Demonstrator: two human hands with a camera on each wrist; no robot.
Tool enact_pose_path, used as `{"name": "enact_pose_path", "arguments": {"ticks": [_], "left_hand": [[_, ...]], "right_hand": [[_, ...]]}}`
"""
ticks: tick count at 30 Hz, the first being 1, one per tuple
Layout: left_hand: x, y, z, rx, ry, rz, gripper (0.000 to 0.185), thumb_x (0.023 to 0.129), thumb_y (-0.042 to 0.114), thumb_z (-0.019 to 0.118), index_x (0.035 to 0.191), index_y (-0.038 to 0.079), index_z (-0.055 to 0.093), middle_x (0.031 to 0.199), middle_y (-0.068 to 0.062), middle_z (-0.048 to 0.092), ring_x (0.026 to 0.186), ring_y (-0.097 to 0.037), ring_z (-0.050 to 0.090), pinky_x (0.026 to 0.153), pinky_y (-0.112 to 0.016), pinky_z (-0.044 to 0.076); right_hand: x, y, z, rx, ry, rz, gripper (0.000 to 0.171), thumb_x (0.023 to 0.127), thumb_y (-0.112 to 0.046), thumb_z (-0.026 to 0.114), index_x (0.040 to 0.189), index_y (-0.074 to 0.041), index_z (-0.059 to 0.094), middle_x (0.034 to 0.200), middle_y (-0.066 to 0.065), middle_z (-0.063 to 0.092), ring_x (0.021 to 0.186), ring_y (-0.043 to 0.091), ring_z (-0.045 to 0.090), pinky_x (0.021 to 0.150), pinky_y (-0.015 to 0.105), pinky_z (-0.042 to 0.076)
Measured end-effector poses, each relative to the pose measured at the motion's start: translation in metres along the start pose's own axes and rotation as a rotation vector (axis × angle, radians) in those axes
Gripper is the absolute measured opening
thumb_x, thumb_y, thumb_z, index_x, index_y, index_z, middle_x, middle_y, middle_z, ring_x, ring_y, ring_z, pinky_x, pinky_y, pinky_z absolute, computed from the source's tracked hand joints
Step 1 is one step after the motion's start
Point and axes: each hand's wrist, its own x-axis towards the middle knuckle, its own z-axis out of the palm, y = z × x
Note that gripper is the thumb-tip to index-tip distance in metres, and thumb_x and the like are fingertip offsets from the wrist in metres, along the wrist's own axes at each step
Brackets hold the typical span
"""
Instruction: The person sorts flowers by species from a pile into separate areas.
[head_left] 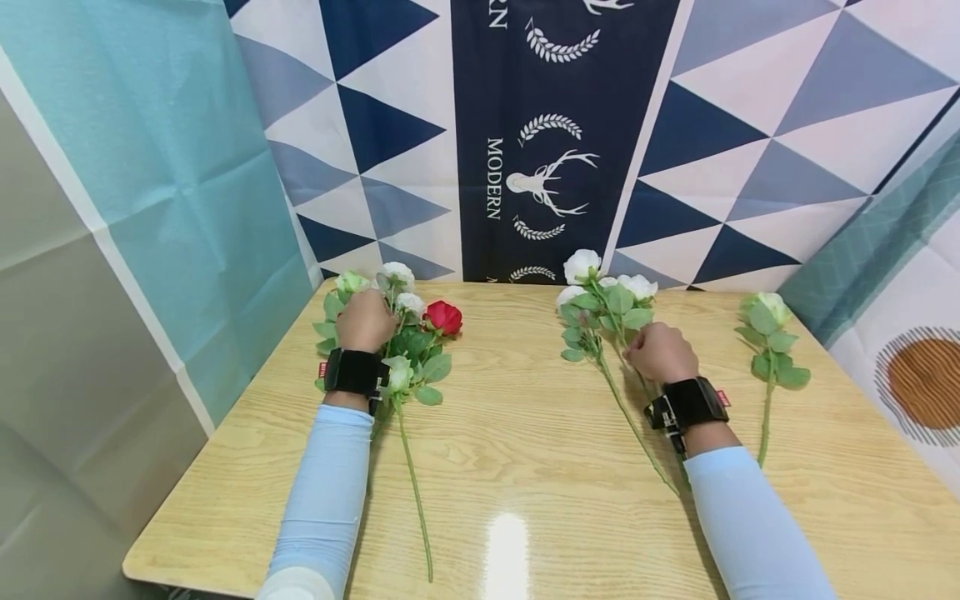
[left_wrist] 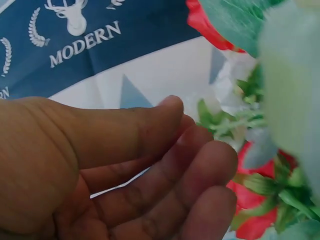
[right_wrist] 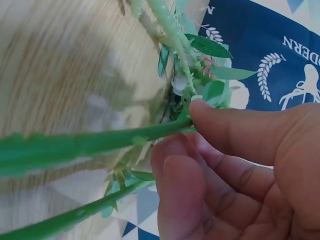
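Note:
At the left of the head view, my left hand (head_left: 365,321) is over a cluster of artificial roses, close to a white rose (head_left: 410,304). Its fingers are loosely bent, with nothing visible between them in the left wrist view. A red rose (head_left: 443,318) lies right of this hand, and a pale green rose (head_left: 400,373) lies nearer. Thumb and forefinger of my right hand (head_left: 663,354) pinch a green stem (right_wrist: 100,145) below the white roses (head_left: 582,267). A second stem (right_wrist: 75,215) passes under those fingers, over the wooden table (head_left: 517,417).
A single pale green-white rose (head_left: 767,312) lies at the right of the table, its stem toward me. Patterned cloth (head_left: 555,125) hangs along the back edge. A teal and grey curtain (head_left: 172,167) borders the left side.

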Motion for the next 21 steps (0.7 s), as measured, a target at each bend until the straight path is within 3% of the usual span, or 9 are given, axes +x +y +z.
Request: {"name": "enact_pose_path", "arguments": {"ticks": [6, 10, 15, 19, 21], "left_hand": [[0.005, -0.009, 0.004, 0.013, -0.053, -0.064, 0.042, 0.097, 0.018, 0.070, 0.061, 0.011, 0.050, 0.059, -0.008, 0.049, 0.062, -0.032, 0.059, 0.058, -0.045, 0.047], [0.009, -0.012, 0.009, 0.030, -0.093, -0.091, 0.024, 0.094, 0.023, 0.076, 0.083, 0.003, 0.070, 0.085, -0.019, 0.070, 0.078, -0.039, 0.068, 0.068, -0.052, 0.056], [0.012, -0.015, 0.015, 0.061, -0.145, -0.122, 0.034, 0.091, 0.027, 0.081, 0.109, -0.002, 0.073, 0.104, -0.023, 0.072, 0.087, -0.041, 0.070, 0.074, -0.054, 0.058], [0.013, -0.018, 0.016, 0.061, -0.184, -0.118, 0.034, 0.091, 0.027, 0.081, 0.110, 0.000, 0.073, 0.104, -0.021, 0.072, 0.087, -0.040, 0.070, 0.074, -0.053, 0.058], [0.012, -0.018, 0.013, 0.060, -0.200, -0.104, 0.031, 0.091, 0.028, 0.080, 0.102, 0.001, 0.073, 0.096, -0.019, 0.071, 0.082, -0.037, 0.069, 0.071, -0.051, 0.056]], "right_hand": [[-0.002, -0.005, -0.006, 0.002, 0.012, 0.011, 0.036, 0.094, -0.020, 0.072, 0.061, -0.012, 0.059, 0.061, 0.003, 0.058, 0.055, 0.024, 0.052, 0.048, 0.034, 0.038], [-0.004, -0.007, -0.010, 0.021, 0.021, 0.006, 0.037, 0.094, -0.021, 0.072, 0.060, -0.012, 0.059, 0.058, 0.001, 0.054, 0.053, 0.023, 0.049, 0.047, 0.034, 0.037], [-0.004, -0.008, -0.011, 0.035, 0.022, -0.007, 0.039, 0.095, -0.021, 0.072, 0.059, -0.013, 0.057, 0.055, -0.001, 0.049, 0.050, 0.020, 0.045, 0.046, 0.032, 0.034], [-0.005, -0.010, -0.013, 0.045, 0.026, -0.019, 0.042, 0.095, -0.023, 0.072, 0.057, -0.013, 0.056, 0.052, -0.002, 0.046, 0.048, 0.018, 0.043, 0.045, 0.031, 0.031], [-0.007, -0.010, -0.015, 0.049, 0.030, -0.027, 0.042, 0.095, -0.023, 0.072, 0.058, -0.012, 0.057, 0.052, -0.002, 0.046, 0.048, 0.018, 0.043, 0.045, 0.032, 0.031]]}}
